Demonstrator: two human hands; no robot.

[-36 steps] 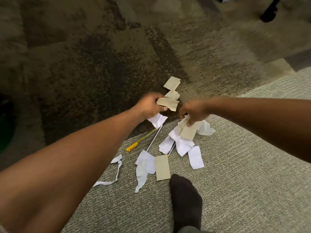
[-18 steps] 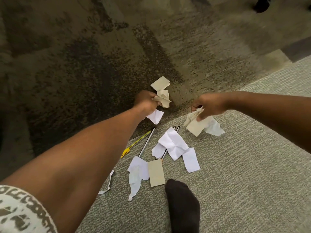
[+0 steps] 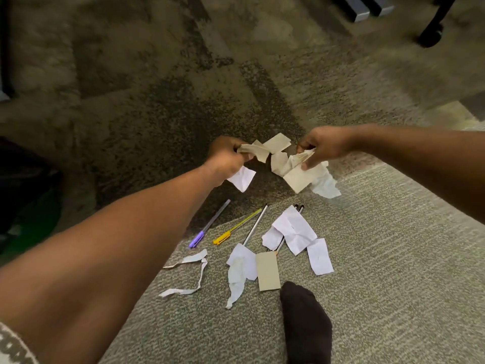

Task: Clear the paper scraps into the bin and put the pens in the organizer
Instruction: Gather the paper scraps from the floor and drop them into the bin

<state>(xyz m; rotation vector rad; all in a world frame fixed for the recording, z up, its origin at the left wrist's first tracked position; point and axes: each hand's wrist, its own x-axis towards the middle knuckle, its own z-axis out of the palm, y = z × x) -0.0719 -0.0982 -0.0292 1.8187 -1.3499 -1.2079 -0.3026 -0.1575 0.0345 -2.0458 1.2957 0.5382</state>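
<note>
My left hand (image 3: 225, 156) is closed on tan and white paper scraps (image 3: 242, 178), held above the carpet. My right hand (image 3: 321, 147) grips a bunch of tan and white scraps (image 3: 299, 174) close beside it. Between the two hands a tan scrap (image 3: 278, 143) lies on the dark carpet. Below them on the grey carpet lie a purple-capped pen (image 3: 207, 227), a yellow-capped pen (image 3: 236, 227), a clear pen (image 3: 254, 225) and dark pens (image 3: 298, 207) partly hidden under white scraps (image 3: 295, 232). A tan card (image 3: 267, 270) and a torn white strip (image 3: 190, 274) lie nearer me.
My foot in a black sock (image 3: 305, 327) stands at the bottom, just below the tan card. A dark green-tinted object (image 3: 23, 203) sits at the left edge. A chair caster (image 3: 430, 35) and grey bars (image 3: 358, 7) are at the far top right.
My right hand has come left toward my left hand, still holding its scraps. My view has shifted, and the purple-capped pen now shows from behind my left forearm.
</note>
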